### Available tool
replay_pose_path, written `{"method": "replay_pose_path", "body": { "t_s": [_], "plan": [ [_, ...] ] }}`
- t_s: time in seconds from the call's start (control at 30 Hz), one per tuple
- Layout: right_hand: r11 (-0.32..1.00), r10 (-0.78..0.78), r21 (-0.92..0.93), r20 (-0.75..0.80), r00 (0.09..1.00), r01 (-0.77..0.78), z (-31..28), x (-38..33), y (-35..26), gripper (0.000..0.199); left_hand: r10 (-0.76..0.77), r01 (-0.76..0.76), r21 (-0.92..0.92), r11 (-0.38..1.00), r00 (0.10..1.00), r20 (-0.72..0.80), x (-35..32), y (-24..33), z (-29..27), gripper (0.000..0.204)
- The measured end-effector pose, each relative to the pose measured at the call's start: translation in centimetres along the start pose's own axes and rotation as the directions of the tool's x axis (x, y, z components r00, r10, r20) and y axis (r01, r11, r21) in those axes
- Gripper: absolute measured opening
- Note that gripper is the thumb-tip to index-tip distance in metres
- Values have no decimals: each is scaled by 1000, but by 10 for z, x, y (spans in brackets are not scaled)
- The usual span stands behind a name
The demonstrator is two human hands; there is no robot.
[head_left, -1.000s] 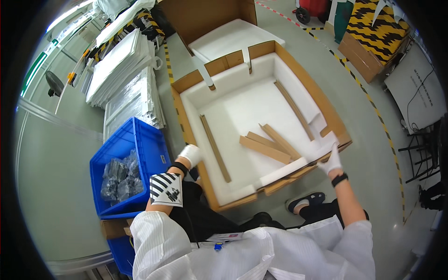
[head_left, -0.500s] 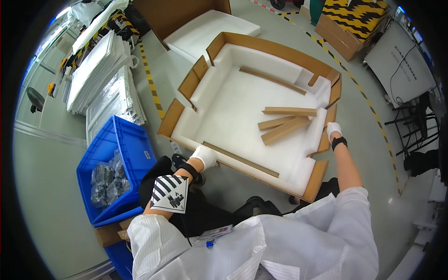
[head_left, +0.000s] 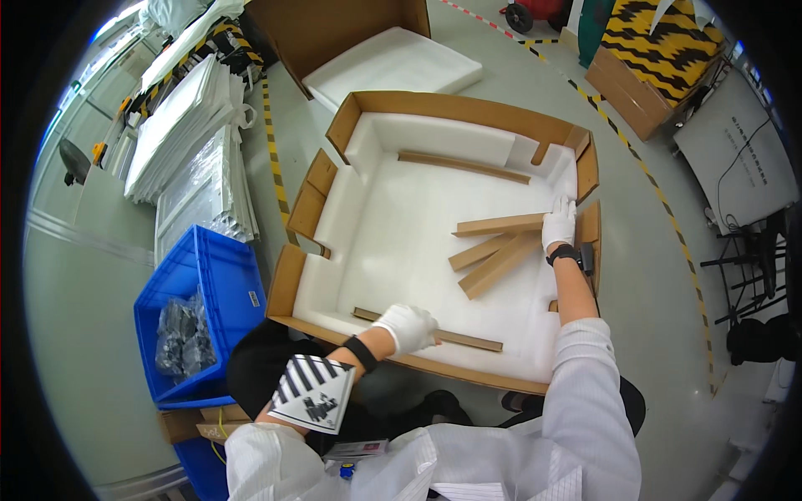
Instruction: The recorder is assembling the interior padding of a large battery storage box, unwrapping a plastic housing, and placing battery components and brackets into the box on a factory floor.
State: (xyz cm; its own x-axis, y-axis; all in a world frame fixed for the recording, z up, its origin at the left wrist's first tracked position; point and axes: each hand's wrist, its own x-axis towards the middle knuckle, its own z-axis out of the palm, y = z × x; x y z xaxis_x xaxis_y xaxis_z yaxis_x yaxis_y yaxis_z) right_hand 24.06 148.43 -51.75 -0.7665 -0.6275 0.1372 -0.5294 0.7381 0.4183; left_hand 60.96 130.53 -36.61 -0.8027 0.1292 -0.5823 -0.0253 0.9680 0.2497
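Note:
A large cardboard box tray (head_left: 468, 104) with a thick white foam liner (head_left: 401, 225) lies in front of me. My left hand (head_left: 407, 328), in a white glove, is closed over the middle of a brown cardboard strip (head_left: 472, 341) along the near foam wall; its fingertips are partly hidden. On the right side, my gloved right hand (head_left: 559, 224) reaches in with fingers stretched out, over the right end of a loose angled strip (head_left: 499, 224). Two more strips (head_left: 499, 265) fan out below it on the foam. Another strip (head_left: 464, 166) lies along the far wall.
A blue bin (head_left: 238, 292) with plastic-wrapped parts (head_left: 185, 336) stands at my left, below stacked white panels (head_left: 180, 125). Behind the tray lies a white foam slab (head_left: 401, 63) by an upright cardboard sheet (head_left: 334, 33). A grey cabinet (head_left: 735, 150) stands right.
Both hands have left the tray's outer rim and come inside: the left onto the near strip, the right onto the loose strips' ends. The tray appears shifted lower and slightly left in view.

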Motion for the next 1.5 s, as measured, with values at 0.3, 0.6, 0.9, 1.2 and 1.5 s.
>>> {"method": "replay_pose_path", "body": {
  "t_s": [0.3,0.6,0.9,1.2,1.5],
  "plan": [
    [706,-352,511,-347,869,490,-152,-56,81,14,283,-331,81,940,890,358,122,84,76,33],
    [638,-478,680,-17,878,360,-340,-239,162,13,130,-161,261,952,983,133,122,88,69,15],
    [878,-451,356,393,801,320,-255,-310,81,49,79,-106,179,978,985,153,110,68,55,28],
    [751,-359,657,315,879,71,-226,-307,17,76,-505,501,-66,863,861,-66,-46,-128,-9,47],
    [819,-455,567,547,703,89,-235,-301,16,82,-947,744,-588,318,281,-155,-122,-221,44,80]
  ]
}}
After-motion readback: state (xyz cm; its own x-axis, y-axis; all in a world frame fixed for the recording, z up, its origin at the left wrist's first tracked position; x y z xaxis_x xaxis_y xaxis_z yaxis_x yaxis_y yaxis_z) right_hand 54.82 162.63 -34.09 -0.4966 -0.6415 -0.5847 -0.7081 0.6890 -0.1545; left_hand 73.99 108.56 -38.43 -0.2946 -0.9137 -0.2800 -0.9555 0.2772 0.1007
